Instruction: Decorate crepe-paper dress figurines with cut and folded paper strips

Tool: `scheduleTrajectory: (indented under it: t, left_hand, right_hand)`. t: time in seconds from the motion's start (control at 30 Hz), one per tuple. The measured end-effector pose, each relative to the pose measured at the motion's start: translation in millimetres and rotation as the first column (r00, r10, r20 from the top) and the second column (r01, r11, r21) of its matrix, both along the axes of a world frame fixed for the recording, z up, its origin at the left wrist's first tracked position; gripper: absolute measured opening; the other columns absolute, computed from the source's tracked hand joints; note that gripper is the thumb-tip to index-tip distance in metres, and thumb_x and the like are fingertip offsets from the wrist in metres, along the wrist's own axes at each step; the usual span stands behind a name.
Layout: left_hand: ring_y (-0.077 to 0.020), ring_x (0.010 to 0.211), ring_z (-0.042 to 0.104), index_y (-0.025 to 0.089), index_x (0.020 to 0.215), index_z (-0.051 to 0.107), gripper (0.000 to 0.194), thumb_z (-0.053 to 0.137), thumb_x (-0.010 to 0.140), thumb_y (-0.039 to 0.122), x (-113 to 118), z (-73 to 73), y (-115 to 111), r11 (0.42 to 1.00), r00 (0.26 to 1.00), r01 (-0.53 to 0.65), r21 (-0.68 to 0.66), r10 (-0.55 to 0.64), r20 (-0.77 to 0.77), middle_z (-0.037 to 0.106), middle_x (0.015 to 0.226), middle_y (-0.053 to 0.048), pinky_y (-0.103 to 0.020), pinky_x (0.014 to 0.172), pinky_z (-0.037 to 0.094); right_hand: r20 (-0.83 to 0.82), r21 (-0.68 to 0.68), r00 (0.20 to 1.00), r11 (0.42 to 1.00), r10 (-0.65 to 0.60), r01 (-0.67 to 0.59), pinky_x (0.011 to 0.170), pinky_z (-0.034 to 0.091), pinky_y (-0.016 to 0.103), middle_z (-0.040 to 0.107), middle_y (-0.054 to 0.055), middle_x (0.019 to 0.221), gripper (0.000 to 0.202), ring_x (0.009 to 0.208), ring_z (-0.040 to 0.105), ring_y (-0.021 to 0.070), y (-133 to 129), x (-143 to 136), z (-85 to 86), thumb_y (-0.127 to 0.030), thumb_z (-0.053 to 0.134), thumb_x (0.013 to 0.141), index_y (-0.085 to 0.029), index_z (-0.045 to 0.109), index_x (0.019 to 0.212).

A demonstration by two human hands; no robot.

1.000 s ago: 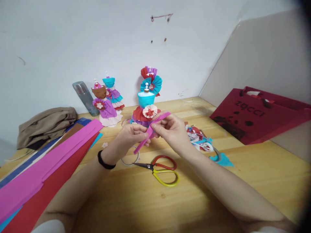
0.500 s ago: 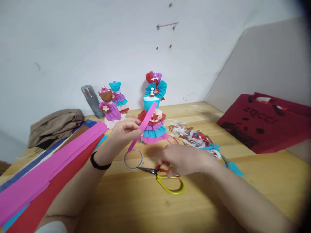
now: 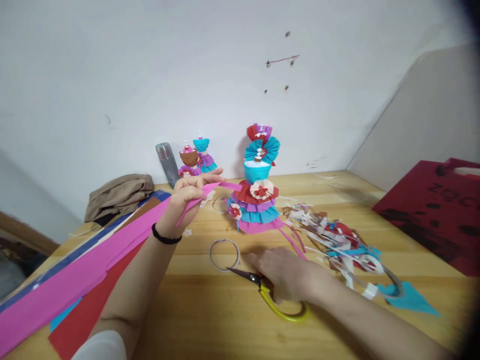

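Pink strip [image 3: 210, 188] in left hand [image 3: 184, 196]; scissors [image 3: 258, 280] under right hand [image 3: 282, 272].

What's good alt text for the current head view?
A person's left hand holds up a pink strip while the right hand covers part of the handles of scissors on a wooden table. Beyond the hands stands a colorful ruffled dress figure, with a pile of scraps to its right.

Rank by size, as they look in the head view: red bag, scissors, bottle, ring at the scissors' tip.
1. Red bag, cut off by the edge
2. Scissors, partly hidden by the right hand
Bottle and ring: too alike to rank; the bottle is farther back.
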State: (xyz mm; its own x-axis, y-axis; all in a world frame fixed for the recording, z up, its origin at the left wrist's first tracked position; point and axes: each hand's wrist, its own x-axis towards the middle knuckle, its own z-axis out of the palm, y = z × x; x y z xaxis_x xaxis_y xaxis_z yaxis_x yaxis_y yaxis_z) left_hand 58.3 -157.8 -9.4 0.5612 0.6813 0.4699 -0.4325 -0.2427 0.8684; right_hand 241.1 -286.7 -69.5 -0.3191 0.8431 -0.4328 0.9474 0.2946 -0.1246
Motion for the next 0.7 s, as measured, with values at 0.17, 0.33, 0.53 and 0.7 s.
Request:
scheduleTrajectory:
  t: [0.17,0.33,0.53,0.7]
  left_hand:
    - [-0.0321,0.131,0.054,0.017,0.05,0.061,0.015,0.063,0.064,0.012,3,-0.4,-1,0.995,0.998,0.024,-0.092,-0.019,0.051,0.075,0.108,-0.009,-0.049,0.121,0.028]
    - [-0.0343,0.131,0.053,0.016,0.053,0.067,0.016,0.059,0.066,0.013,4,-2.0,2,0.972,0.99,0.106,-0.212,-0.084,0.111,0.074,0.113,-0.012,-0.051,0.118,0.034]
    - [-0.033,0.117,0.063,0.015,0.05,0.065,0.018,0.054,0.064,0.013,5,-1.6,5,0.957,0.982,0.103,-0.272,-0.055,0.179,0.075,0.091,-0.012,-0.051,0.113,0.041]
    - [-0.0308,0.102,0.069,0.017,0.049,0.062,0.016,0.058,0.065,0.019,14,-4.4,-2,0.942,0.995,0.092,-0.324,-0.072,0.071,0.07,0.074,-0.007,-0.052,0.108,0.046]
  right_hand:
    - [0.004,0.018,0.998,0.998,0.066,-0.066,0.062,0.038,0.031,0.074,0.017,0.095,0.031,0.09,0.072,0.0328,2,-2,-5.1,-0.008,0.065,0.07,-0.012,0.068,0.101]
    - [-0.209,0.069,0.969,0.991,0.13,-0.118,0.053,0.029,0.028,0.069,0.007,0.078,0.024,0.068,0.063,0.0225,-2,19,14.3,-0.019,0.06,0.068,-0.018,0.065,0.091]
    - [-0.368,0.004,0.916,0.986,0.158,-0.169,0.05,0.027,0.024,0.065,0.001,0.072,0.022,0.058,0.051,0.0136,-6,24,28.7,-0.019,0.061,0.065,-0.019,0.064,0.087]
    - [-0.214,0.07,0.938,0.962,0.272,-0.263,0.051,0.026,0.028,0.072,0.01,0.08,0.019,0.065,0.061,0.0198,2,-4,-4.9,-0.019,0.065,0.068,-0.014,0.07,0.086]
